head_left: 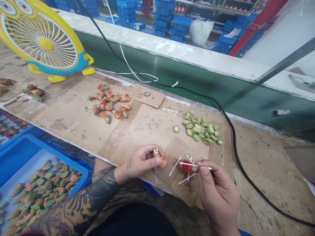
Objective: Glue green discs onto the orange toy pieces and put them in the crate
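Note:
My left hand (141,160) holds a small green and orange figurine (156,153) between thumb and fingers, its orange cup-shaped part facing right. In my right hand (216,186) a white cotton swab (188,163) is pinched, lying level over a small red dish (185,166). More cotton swabs (175,166) rest around the dish on a cardboard piece. Behind my right hand lies a pile of green oval pieces (203,130), with one (176,128) apart to its left. A group of orange and green figurines (109,104) sits farther back on the left.
A yellow and blue fan (46,44) stands at the back left. A black cable (233,137) runs along the back and down the right side. A blue bin (83,170) full of figurines is at lower left. A bottle cap (147,93) and thin white sticks (169,111) lie farther back.

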